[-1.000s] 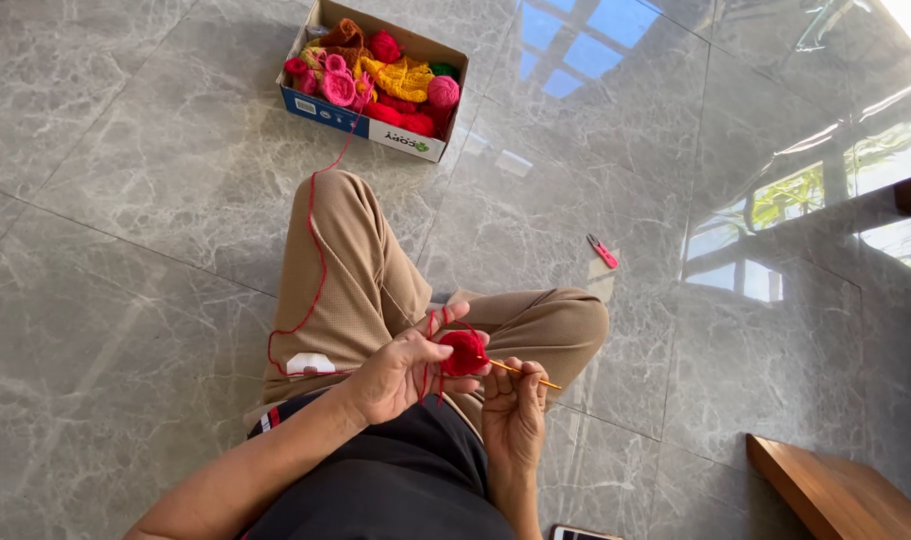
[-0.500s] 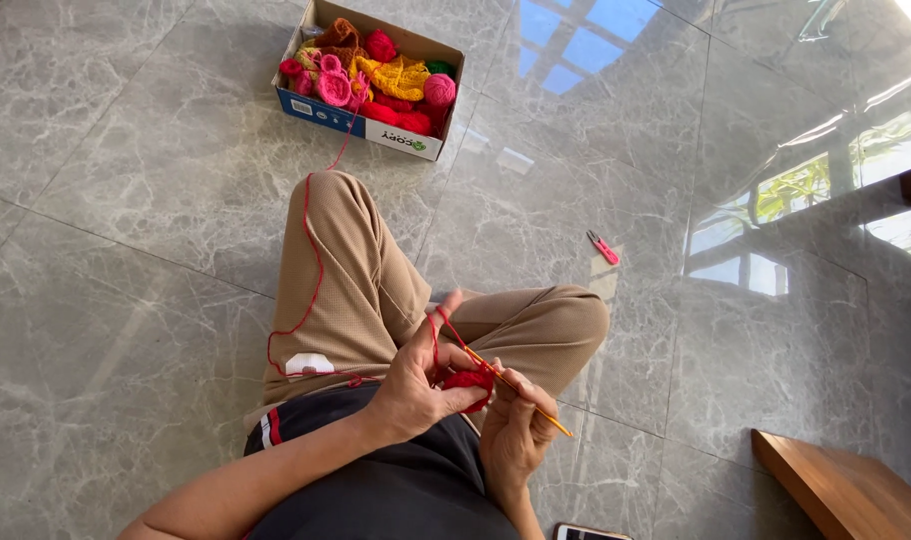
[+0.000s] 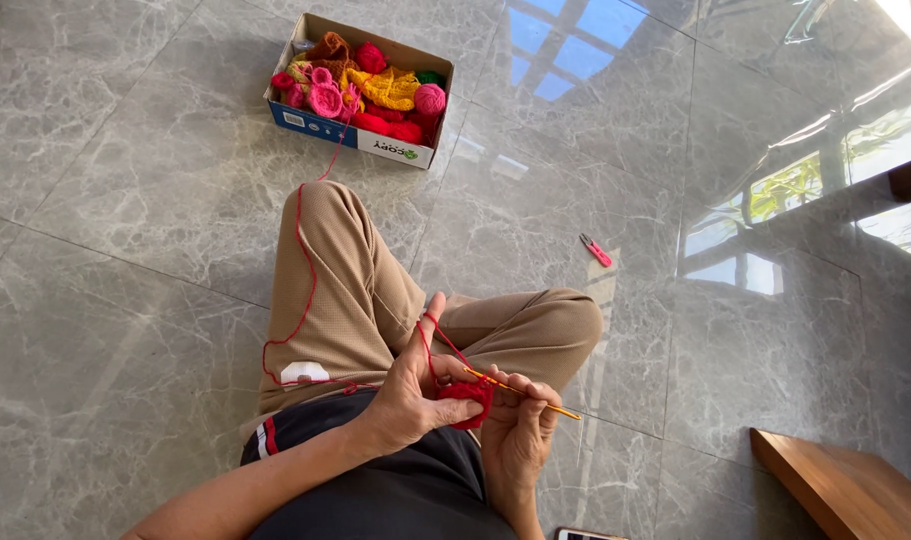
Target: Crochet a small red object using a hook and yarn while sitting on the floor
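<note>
1. Left hand (image 3: 411, 395) pinches a small red crochet piece (image 3: 467, 400), red yarn (image 3: 301, 290) looped over its raised forefinger.
2. Right hand (image 3: 521, 430), fingers curled, grips a yellow crochet hook (image 3: 526, 394) poking into the piece between both hands.
3. Yarn trails across the knee to a cardboard box (image 3: 351, 135); pink snips (image 3: 596, 250) lie apart on the floor.

Person seen from above, bare forearms, left hand (image 3: 408, 395) and right hand (image 3: 516, 435) without rings or gloves, dark grey top (image 3: 396, 500), black waistband with red and white stripes (image 3: 268, 437), tan trousers (image 3: 356, 300), small white patch on the trousers (image 3: 304, 372)
</note>
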